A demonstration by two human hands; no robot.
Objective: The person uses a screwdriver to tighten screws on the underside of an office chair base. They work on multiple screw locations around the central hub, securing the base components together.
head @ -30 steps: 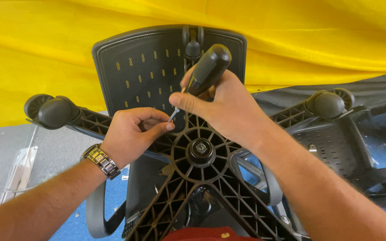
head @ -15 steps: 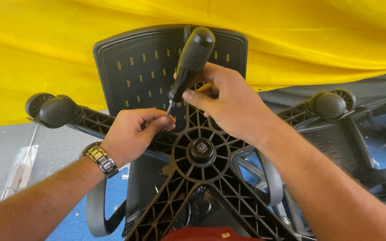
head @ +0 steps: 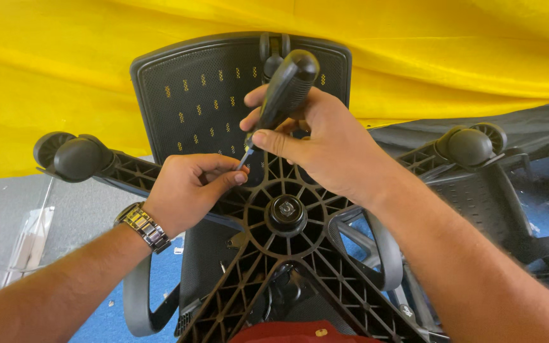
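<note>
At the near edge of the view, a dark red surface lies just below the upturned black chair base, whose ribbed spokes radiate from a central hub. Blue floor with small scattered debris shows beneath the spokes; grey flooring adjoins it on the left, where a clear plastic bag lies. The contents of the bag cannot be told.

The left hand, with a metal watch at the wrist, has its fingers pinched together at the tip of the screwdriver, above the spoke left of the hub. Any item between the fingers is too small to tell. The right hand grasps the black screwdriver handle, fingers clenched around it, shaft tilted down-left.

Casters sit at the spoke ends. Beyond stands the perforated black backrest. A second chair part lies to the right. Yellow cloth fills the background.
</note>
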